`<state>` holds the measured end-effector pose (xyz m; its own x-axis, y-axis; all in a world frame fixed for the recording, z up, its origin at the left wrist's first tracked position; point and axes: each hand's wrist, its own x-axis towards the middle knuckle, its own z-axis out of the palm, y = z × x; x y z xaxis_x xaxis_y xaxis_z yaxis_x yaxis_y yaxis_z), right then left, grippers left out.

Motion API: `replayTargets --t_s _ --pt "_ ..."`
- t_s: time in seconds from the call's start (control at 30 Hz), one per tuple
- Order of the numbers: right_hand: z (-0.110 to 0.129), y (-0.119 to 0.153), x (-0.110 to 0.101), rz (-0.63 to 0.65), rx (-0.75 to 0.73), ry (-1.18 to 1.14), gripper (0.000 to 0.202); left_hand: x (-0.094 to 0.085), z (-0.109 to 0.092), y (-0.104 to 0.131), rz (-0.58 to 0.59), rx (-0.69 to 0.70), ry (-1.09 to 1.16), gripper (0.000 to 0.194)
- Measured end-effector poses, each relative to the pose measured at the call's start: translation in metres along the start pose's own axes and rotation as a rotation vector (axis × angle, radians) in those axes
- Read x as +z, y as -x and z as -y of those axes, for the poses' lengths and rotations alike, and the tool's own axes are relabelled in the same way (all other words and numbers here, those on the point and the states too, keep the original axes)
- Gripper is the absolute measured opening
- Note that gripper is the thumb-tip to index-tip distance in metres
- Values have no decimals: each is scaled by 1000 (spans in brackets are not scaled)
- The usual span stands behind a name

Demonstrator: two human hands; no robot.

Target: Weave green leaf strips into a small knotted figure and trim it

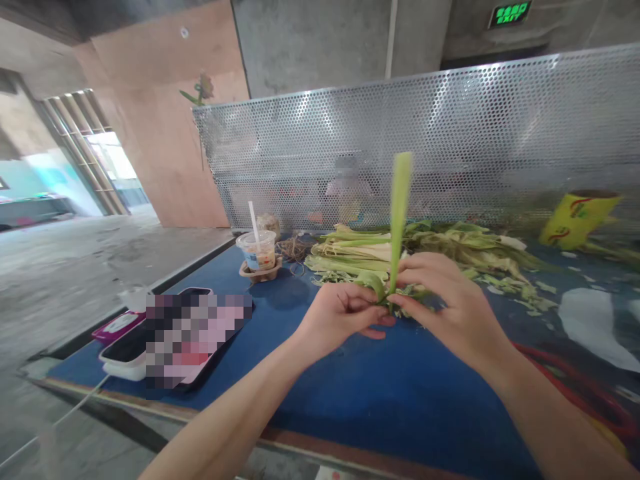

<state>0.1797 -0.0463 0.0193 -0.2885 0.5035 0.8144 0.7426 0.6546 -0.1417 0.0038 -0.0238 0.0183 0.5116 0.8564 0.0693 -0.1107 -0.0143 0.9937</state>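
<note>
My left hand is closed on a curled green leaf above the blue table. Close beside it, my right hand pinches the lower end of a long pale green leaf strip that stands upright. The two hands nearly meet where the curled leaf and the strip come together; the fingertips partly hide that spot. Behind them lies a pile of long green stalks and leaves.
On the blue table stand a lidded cup with a straw, left, and a yellow roll, right. Phones lie at the left edge, a red ring-like object at the right. A perforated metal screen closes the back.
</note>
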Motion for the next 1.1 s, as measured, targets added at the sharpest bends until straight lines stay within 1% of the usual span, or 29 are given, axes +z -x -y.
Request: replayTargets --t_s 0.07,0.13,0.2,0.3,0.37,0.47,0.6,0.67,0.77,0.87,0.97,1.0,1.07,1.1 --pt "0 0 0 64 140 -60 9 0 1 1 47 -4 -12 16" --pt "2 1 0 121 235 -100 9 -1 1 0 65 1 7 15" --pt "3 2 -1 118 263 -109 7 -1 1 0 75 2 48 15" --pt "4 3 0 66 270 -86 6 -2 1 -1 75 -6 106 17" --pt "3 3 1 39 269 -68 6 -2 2 -1 82 -8 105 18" --pt "0 5 5 -24 192 12 8 -1 4 -1 76 -7 90 17" --pt "1 6 9 -83 -23 167 10 4 6 -1 -40 -24 61 20" --pt "3 6 9 -58 -110 226 12 4 6 -1 -79 -12 36 19" --pt "6 5 7 -8 -185 344 15 3 5 -2 -100 16 8 18" --pt "3 4 0 9 -203 527 12 -1 3 -3 -139 40 -16 18" --pt "-5 6 -12 30 -207 727 17 -5 0 -3 -168 57 -27 20" --pt "-7 7 -17 35 -233 759 18 -6 0 -4 -177 61 -27 21" --pt "-7 7 -28 28 -312 748 18 -7 -1 -4 -183 52 -23 21" --pt "-4 7 -33 -2 -289 735 16 -8 -1 -5 -180 40 -17 21"
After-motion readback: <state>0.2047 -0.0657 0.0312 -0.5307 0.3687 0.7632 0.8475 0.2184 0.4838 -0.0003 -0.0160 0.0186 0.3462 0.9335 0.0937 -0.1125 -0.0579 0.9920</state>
